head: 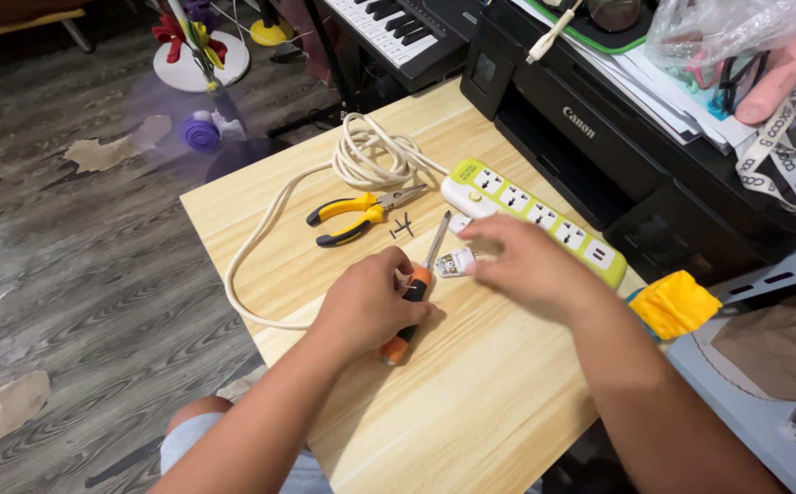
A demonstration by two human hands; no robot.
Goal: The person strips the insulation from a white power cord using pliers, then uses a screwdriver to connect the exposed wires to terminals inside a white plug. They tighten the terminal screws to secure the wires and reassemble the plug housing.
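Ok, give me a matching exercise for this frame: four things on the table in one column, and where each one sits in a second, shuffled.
Things
1. screwdriver
2. pliers
3. power strip
4. yellow cloth

Places
A. at the table's right edge
B. beside the coiled cord
C. under the left hand
D. along the printer, beyond the right hand

Pairs: 1-C, 2-B, 3-D, 4-A

Two bare forearms enter from five and seven o'clock, no sleeves, watch or bands showing as far as the wrists. The left hand and right hand carry no gloves or visible rings; the right is slightly motion-blurred. At six o'clock, a knee shows below the hem of pale grey-blue shorts.
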